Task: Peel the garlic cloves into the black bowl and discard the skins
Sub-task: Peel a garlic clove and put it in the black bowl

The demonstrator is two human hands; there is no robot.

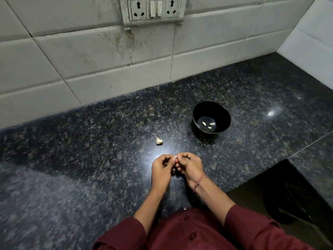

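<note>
My left hand point(162, 169) and my right hand point(189, 166) meet just above the dark granite counter, fingertips pinched together on one small garlic clove point(175, 156) that is mostly hidden by the fingers. A piece of unpeeled garlic point(159, 141) lies on the counter a little beyond and left of my hands. The black bowl point(224, 114) stands farther back to the right, and three peeled cloves point(209, 125) lie in its bottom.
The granite counter point(90, 159) runs to a white tiled wall point(90, 60) with a socket panel point(153, 9) at the top. At the right the counter edge drops to a dark floor area point(288, 199). A tiny skin scrap point(184, 207) lies near my shirt.
</note>
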